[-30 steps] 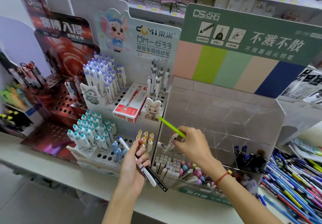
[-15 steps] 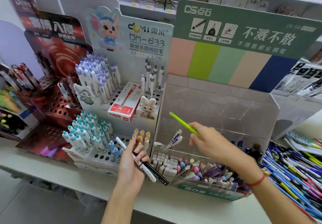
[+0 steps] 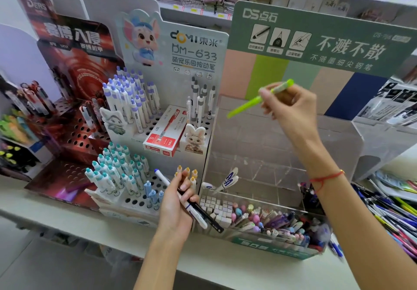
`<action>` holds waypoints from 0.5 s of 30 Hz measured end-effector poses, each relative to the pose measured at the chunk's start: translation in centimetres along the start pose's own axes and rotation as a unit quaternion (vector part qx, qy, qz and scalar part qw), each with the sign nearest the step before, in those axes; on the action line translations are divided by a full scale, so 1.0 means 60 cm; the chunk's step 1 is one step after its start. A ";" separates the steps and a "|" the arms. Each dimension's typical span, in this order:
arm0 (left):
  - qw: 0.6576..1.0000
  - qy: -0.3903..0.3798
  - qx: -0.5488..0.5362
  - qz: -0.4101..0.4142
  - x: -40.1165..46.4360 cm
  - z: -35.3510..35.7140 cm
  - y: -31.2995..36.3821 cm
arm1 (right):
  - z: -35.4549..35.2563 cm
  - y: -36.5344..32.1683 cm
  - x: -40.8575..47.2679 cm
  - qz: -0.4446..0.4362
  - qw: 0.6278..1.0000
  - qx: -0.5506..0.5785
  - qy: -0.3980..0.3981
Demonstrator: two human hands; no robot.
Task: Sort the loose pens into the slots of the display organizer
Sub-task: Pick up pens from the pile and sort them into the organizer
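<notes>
My right hand [image 3: 291, 107] pinches a lime-green pen [image 3: 246, 104] up high, over the upper rear tiers of the clear acrylic display organizer [image 3: 270, 150]. The pen slants down to the left. My left hand [image 3: 178, 204] grips a white pen [image 3: 165, 180] and a black pen [image 3: 211, 221] together, low between the white perforated pen stand [image 3: 140, 199] and the organizer's front tray. That tray holds several pastel pens [image 3: 266, 219]. A few dark pens [image 3: 308, 194] stand in a right slot.
A red pen box [image 3: 164, 131] lies on the white stand among upright purple-capped and teal-capped pens. A red perforated display [image 3: 67, 136] stands at the left. Loose pens [image 3: 397, 219] are heaped at the right. The green header board [image 3: 316, 39] rises behind the organizer.
My right hand has lifted the green pen from low near the front tray up and to the right, above the rear tiers. The left hand has kept hold of its two pens, barely moving.
</notes>
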State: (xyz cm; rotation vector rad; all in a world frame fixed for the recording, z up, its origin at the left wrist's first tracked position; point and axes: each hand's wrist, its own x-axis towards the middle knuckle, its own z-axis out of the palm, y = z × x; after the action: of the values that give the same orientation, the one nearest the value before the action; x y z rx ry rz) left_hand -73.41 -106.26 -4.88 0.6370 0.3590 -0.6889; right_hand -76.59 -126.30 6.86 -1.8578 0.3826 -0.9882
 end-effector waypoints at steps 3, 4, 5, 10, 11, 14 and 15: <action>1.000 -0.015 0.000 -0.002 0.009 0.017 0.006 | 0.018 0.005 0.026 -0.047 0.993 -0.042 0.105; 1.000 -0.019 0.000 -0.004 0.011 0.022 0.008 | 0.025 0.009 0.037 -0.057 0.987 -0.103 0.108; 1.000 -0.021 0.002 -0.005 0.013 0.027 0.008 | 0.034 0.013 0.049 -0.053 0.979 -0.177 0.085; 1.000 -0.027 0.006 -0.015 0.015 0.041 0.003 | 0.097 0.036 0.089 0.098 0.925 -0.316 -0.185; 0.999 -0.028 0.006 -0.019 0.015 0.041 0.002 | 0.106 0.037 0.089 0.116 0.929 -0.289 -0.202; 0.999 -0.045 0.010 -0.015 0.011 0.037 0.001 | 0.102 0.033 0.077 0.087 0.944 -0.276 -0.158; 0.999 -0.052 0.011 -0.007 0.009 0.037 0.000 | 0.093 0.027 0.063 0.059 0.953 -0.269 -0.127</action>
State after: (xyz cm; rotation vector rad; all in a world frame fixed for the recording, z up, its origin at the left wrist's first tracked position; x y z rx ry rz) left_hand -72.82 -107.93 -3.48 0.6177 0.2598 -0.7377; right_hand -69.73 -126.11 6.09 -2.3861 0.6429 -0.5817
